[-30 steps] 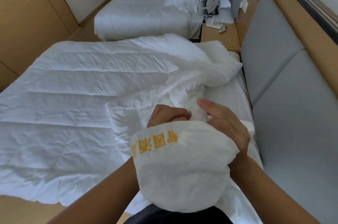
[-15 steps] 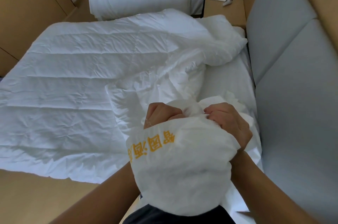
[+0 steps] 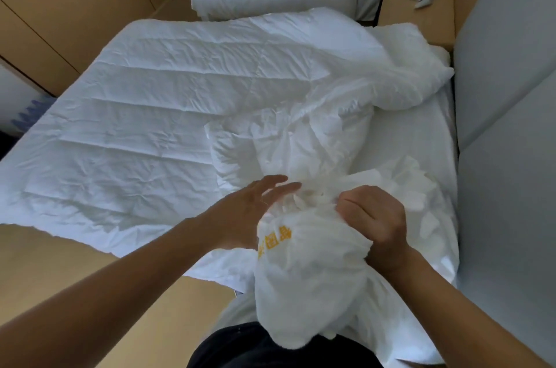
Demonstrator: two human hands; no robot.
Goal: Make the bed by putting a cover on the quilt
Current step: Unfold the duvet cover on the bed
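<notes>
Cover [image 3: 310,277] gripped in right hand [image 3: 373,217]; left hand [image 3: 249,211] splayed.

The bed [image 3: 409,139] wears a white sheet [image 3: 421,121], bare along its right side beside the grey padded wall [image 3: 505,72]. A white quilt [image 3: 156,115] lies spread over most of it, its right end rumpled. At the near edge, a quilt corner is bundled in a white cover [image 3: 313,271] with yellow print

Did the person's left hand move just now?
Yes. The left hand released the white bundled cover with yellow lettering and drew left of it, fingers straight.
</notes>
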